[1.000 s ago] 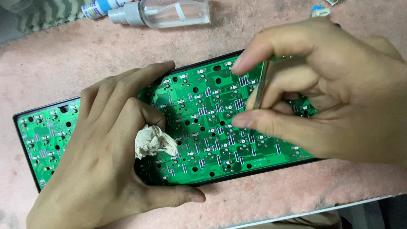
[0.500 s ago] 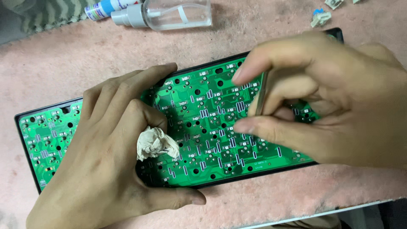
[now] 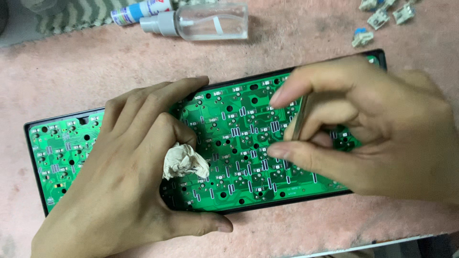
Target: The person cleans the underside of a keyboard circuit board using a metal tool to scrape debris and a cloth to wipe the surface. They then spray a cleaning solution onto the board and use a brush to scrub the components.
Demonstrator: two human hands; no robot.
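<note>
Since the earlier frames the view has slid so that the green circuit board (image 3: 239, 143) sits lower, and more key switches (image 3: 380, 16) are now shown beyond its far right corner; the hands have kept their places on it. The board lies face up in a black frame on a pink mat (image 3: 71, 76), its long side running from lower left to upper right.

The left hand (image 3: 129, 181) is laid flat across the left-centre of the board, fingers spread toward its far edge and the thumb stretched along its near edge. A crumpled wad of tissue (image 3: 184, 161) is pinched under the bent finger and pressed onto the board, so this hand is closed on the tissue.

The right hand (image 3: 373, 129) is held over the right half of the board. A thin metal tool (image 3: 300, 122), which looks like tweezers, is gripped between thumb and forefinger, its tip pointed down at the board; whether the tip touches cannot be told.

Beyond the far edge of the board, a clear spray bottle (image 3: 205, 21) is lying on its side, with a small white and blue bottle (image 3: 138, 10) just beside it.
</note>
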